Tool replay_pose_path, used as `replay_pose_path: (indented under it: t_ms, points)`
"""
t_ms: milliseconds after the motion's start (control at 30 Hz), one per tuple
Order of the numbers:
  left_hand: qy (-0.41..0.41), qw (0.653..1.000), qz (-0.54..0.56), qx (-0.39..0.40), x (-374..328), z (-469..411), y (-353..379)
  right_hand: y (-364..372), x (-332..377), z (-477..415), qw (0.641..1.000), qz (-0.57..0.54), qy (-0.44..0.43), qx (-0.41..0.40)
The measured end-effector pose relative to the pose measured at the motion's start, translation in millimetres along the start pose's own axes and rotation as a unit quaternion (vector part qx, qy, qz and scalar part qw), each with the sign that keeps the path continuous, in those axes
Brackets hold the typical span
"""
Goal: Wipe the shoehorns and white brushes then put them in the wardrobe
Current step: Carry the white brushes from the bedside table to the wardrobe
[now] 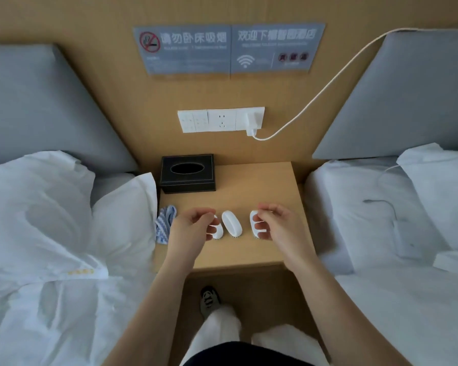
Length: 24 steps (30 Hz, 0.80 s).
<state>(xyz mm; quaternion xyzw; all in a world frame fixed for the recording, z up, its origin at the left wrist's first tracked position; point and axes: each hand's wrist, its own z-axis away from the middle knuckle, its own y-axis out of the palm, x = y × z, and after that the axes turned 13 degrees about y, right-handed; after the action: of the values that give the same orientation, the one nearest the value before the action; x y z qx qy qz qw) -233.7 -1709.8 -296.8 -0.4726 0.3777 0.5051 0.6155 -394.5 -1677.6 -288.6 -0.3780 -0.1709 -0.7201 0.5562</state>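
Note:
Three white brushes lie in a row on the wooden nightstand. My left hand curls over the left brush, fingers across its back. The middle brush lies free between my hands, bristles down. My right hand curls over the right brush, thumb and forefinger at its far end. Both outer brushes rest on the tabletop. A blue-and-white striped cloth lies crumpled at the nightstand's left edge, just left of my left hand. No shoehorn is in view.
A black tissue box stands at the nightstand's back left. Beds with white bedding flank it on both sides. A socket panel holds a charger whose cable runs up to the right. My shoe shows below.

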Motion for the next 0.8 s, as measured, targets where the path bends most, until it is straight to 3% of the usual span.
replay_pose_path:
  t_ms: [133,300,400,700,800]
  points:
    - [-0.078,0.996,-0.020,0.024,32.4,-39.6,8.4,16.5,-2.6,-47.8,0.998,0.044,0.035,-0.008]
    - [-0.203,0.977,-0.040,0.059,85.3,-80.4,30.5,35.1,-27.7,-122.4,0.983,0.146,0.107,0.044]
    - [-0.222,0.972,-0.053,0.065,119.1,-104.5,39.8,47.5,-50.1,-168.3,0.969,0.199,0.127,0.065]
    - [-0.337,0.941,0.012,-0.011,180.0,-152.5,63.9,85.8,-102.6,-239.5,0.930,0.307,0.162,0.123]
    - [-0.359,0.933,0.004,0.000,184.2,-157.9,73.8,90.1,-110.9,-245.5,0.917,0.348,0.158,0.119]
